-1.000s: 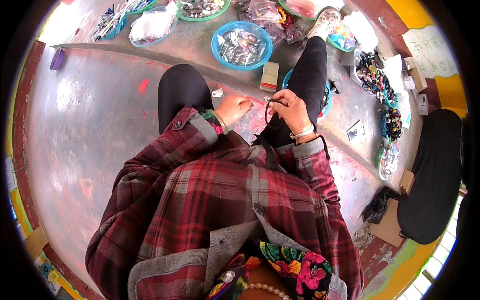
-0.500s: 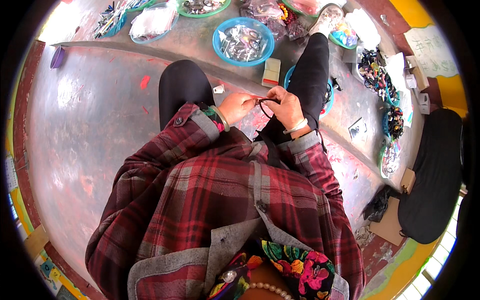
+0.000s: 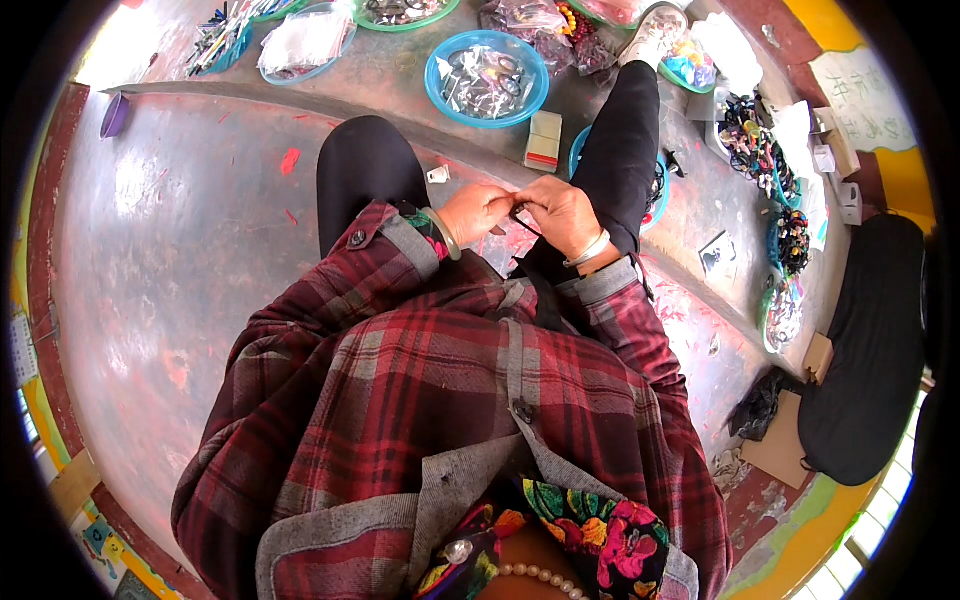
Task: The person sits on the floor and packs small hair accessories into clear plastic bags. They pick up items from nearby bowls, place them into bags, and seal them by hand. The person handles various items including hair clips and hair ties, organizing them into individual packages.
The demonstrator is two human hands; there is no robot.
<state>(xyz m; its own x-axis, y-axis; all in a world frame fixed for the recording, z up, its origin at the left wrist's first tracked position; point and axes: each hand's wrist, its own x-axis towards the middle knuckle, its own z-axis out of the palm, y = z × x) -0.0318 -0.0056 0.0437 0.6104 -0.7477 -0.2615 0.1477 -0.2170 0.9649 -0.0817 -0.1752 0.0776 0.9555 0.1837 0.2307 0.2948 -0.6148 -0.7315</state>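
Note:
My left hand and my right hand meet above my lap, between my two knees. A thin black band, looped like a hair tie, hangs from the pinched fingers of my right hand. My left fingertips are pressed together right against those of my right hand. What they pinch is hidden where the fingers meet.
Ahead stands a blue basin of small bagged items, with a yellowish-and-red box nearer. A small white piece lies by my left knee. Baskets of dark bands line the right. A purple bowl stands far left.
My hands have come closer together, and the right one has turned over more. The red strip between my fingers no longer shows, and less of the black loop is visible.

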